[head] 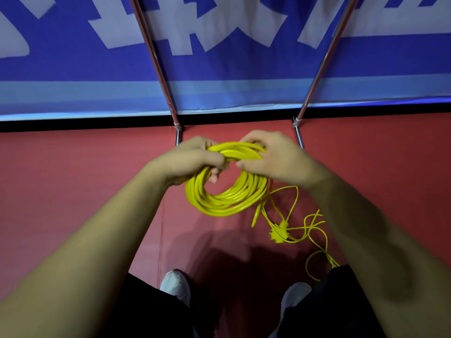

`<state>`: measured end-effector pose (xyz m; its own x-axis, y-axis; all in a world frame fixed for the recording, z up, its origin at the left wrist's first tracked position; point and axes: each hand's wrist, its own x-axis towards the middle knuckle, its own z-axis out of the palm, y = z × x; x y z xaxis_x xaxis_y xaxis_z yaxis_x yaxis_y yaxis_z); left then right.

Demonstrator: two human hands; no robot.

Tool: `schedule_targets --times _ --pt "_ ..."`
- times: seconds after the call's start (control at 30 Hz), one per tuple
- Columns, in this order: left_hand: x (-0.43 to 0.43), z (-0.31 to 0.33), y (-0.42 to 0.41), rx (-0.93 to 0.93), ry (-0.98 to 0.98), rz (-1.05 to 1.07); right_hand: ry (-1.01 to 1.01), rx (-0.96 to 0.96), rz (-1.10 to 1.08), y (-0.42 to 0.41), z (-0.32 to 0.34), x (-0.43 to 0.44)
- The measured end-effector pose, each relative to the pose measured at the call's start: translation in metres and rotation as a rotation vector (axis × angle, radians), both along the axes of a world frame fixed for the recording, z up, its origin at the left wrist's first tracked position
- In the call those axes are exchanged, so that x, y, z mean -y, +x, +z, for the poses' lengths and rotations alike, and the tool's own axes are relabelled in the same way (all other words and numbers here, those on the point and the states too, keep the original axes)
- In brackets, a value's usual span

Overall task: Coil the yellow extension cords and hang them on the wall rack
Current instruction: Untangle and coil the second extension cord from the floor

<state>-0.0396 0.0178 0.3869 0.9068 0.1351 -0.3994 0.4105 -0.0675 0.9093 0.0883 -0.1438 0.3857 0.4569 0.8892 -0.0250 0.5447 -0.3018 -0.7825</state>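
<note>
Fingers [215, 176] of left hand [192, 158] and right hand [275, 157] curled tight around one yellow coil [227, 202].

Two hands [192, 159] [278, 157], one coil [219, 203], two poles [156, 57] [324, 59]

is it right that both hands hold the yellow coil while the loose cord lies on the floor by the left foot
Not quite. The head view shows the loose cord lying on the floor by the right foot, not the left. The rest stands: the left hand and the right hand both hold the yellow coil.
</note>
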Motion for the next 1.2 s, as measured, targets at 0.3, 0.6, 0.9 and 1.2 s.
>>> schedule_targets --times 0.3,0.6,0.9,1.2 --pt "0.0 0.001 0.002 0.161 -0.402 0.274 0.15 -0.106 -0.08 0.022 0.006 0.008" --pt "-0.011 0.016 0.011 0.434 -1.005 0.716 0.097 -0.44 -0.263 0.02 -0.007 0.014" --pt "-0.029 -0.003 0.014 0.431 -1.028 0.794 0.078 -1.238 -0.465 -0.005 -0.019 0.0" --pt "-0.034 0.0 0.011 0.502 -0.864 1.06 -0.061 -1.071 -0.226 -0.017 -0.015 -0.006"
